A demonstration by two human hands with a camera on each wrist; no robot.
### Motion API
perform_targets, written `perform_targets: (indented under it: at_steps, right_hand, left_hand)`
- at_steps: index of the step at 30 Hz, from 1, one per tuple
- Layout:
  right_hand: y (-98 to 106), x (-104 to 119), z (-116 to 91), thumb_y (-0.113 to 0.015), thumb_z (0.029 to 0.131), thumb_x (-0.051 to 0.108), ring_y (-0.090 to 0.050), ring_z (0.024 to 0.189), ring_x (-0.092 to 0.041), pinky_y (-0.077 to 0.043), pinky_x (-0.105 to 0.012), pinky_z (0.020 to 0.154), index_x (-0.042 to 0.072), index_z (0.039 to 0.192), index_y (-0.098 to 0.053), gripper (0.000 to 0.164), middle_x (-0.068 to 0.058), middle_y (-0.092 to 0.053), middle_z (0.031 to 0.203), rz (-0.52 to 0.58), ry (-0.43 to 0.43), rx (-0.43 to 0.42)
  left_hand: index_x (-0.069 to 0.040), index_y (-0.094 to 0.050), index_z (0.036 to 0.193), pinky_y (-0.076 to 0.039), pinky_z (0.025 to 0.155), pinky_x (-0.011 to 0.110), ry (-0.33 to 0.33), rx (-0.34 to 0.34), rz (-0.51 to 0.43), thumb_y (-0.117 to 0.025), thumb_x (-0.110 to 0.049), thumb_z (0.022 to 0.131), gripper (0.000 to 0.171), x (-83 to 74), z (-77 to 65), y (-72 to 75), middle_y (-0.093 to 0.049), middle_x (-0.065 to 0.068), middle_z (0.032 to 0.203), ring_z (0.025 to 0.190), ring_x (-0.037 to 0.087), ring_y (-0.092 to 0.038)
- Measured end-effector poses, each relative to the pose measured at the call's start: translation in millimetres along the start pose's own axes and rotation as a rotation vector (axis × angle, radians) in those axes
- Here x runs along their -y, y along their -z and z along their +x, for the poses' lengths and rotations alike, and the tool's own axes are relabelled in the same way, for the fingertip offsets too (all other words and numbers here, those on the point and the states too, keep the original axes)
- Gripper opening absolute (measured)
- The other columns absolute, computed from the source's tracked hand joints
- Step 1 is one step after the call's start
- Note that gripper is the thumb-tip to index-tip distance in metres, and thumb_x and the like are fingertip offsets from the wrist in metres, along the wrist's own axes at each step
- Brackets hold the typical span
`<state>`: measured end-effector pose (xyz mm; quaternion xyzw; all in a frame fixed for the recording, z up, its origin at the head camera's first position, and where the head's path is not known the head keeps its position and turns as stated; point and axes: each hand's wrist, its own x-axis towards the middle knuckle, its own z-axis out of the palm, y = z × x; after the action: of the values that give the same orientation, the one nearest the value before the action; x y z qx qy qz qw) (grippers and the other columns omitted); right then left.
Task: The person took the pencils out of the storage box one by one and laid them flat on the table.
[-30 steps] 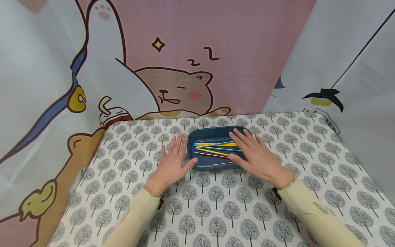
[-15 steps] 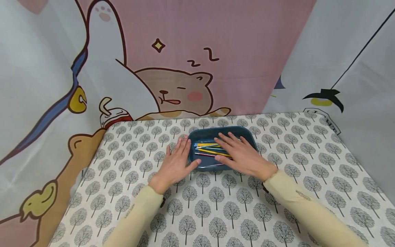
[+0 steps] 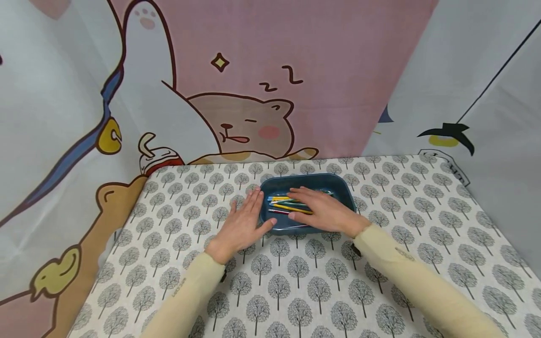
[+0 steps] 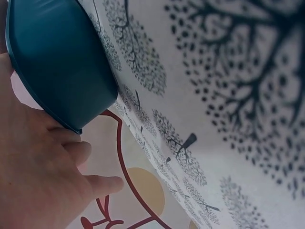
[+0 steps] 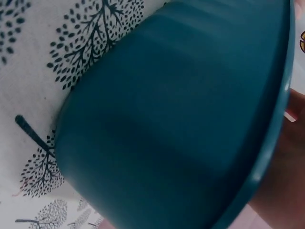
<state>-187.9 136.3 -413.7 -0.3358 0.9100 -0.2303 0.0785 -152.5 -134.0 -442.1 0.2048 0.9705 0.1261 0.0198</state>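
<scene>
A dark blue plastic tray (image 3: 284, 180) lies on the patterned cloth in the head view, holding several thin pencils (image 3: 275, 205) in yellow, blue, green and dark red. My left hand (image 3: 238, 227) is at the tray's left end, fingers spread along the rim and thumb over the near corner. Over the right part of the tray is my right hand (image 3: 327, 211), its fingers pointing left above the pencils and covering their right portions. Whether they touch the pencils is hidden. Both wrist views show the tray's outer wall (image 4: 62, 62) close up.
A white cloth (image 3: 296, 291) printed with grey trees covers the table. Behind it hangs a pink curtain (image 3: 338, 80) with a sleeping cartoon animal, and pale curtains (image 3: 498, 108) enclose the sides.
My right hand has moved left across the tray, from its right end to over the pencils, and its fingers have come closer together. My left hand has shifted slightly right against the rim.
</scene>
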Motion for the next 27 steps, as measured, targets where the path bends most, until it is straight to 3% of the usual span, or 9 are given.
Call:
perform_targets:
  at_steps: [6, 13, 21, 27]
  right_hand:
    - [-1, -4, 8, -0.064, 0.101, 0.051, -0.052, 0.139, -0.027, -0.043, -0.050, 0.114, 0.011, 0.151, -0.055, 0.065, -0.009, -0.055, 0.152, 0.064, 0.031, 0.031]
    - [-2, -5, 16, -0.071, 0.099, 0.038, -0.065, 0.122, -0.024, -0.052, -0.047, 0.104, 0.009, 0.139, -0.067, 0.049, -0.006, -0.068, 0.135, 0.088, 0.088, 0.074]
    - [-4, -9, 22, -0.074, 0.099, 0.025, -0.069, 0.097, -0.009, -0.058, -0.037, 0.086, 0.010, 0.129, -0.074, 0.033, -0.001, -0.075, 0.119, 0.170, 0.102, 0.199]
    - [-5, -10, 25, -0.076, 0.096, 0.018, -0.070, 0.097, -0.006, -0.059, -0.029, 0.087, 0.007, 0.128, -0.073, 0.033, 0.000, -0.075, 0.114, 0.186, 0.097, 0.271]
  left_hand:
    - [-0.004, -0.012, 0.166, -0.017, 0.121, 0.068, -0.010, 0.007, -0.006, -0.025, -0.071, 0.104, 0.092, 1.7, 0.1, -1.1, -0.006, 0.012, 0.173, 0.158, 0.028, -0.013]
    - [-0.005, -0.013, 0.166, -0.014, 0.123, 0.066, -0.003, 0.027, -0.020, -0.021, -0.065, 0.107, 0.084, 2.4, -0.9, 0.4, -0.005, 0.009, 0.173, 0.159, 0.029, -0.013]
    - [-0.003, -0.014, 0.165, -0.017, 0.123, 0.066, -0.011, 0.025, -0.003, -0.021, -0.062, 0.109, 0.082, 2.4, -1.4, 0.5, -0.005, 0.010, 0.173, 0.158, 0.031, -0.014]
    - [-0.003, -0.012, 0.165, -0.017, 0.123, 0.065, -0.009, 0.027, 0.009, -0.020, -0.062, 0.109, 0.082, 2.1, -1.4, 0.1, -0.005, 0.011, 0.173, 0.158, 0.031, -0.014]
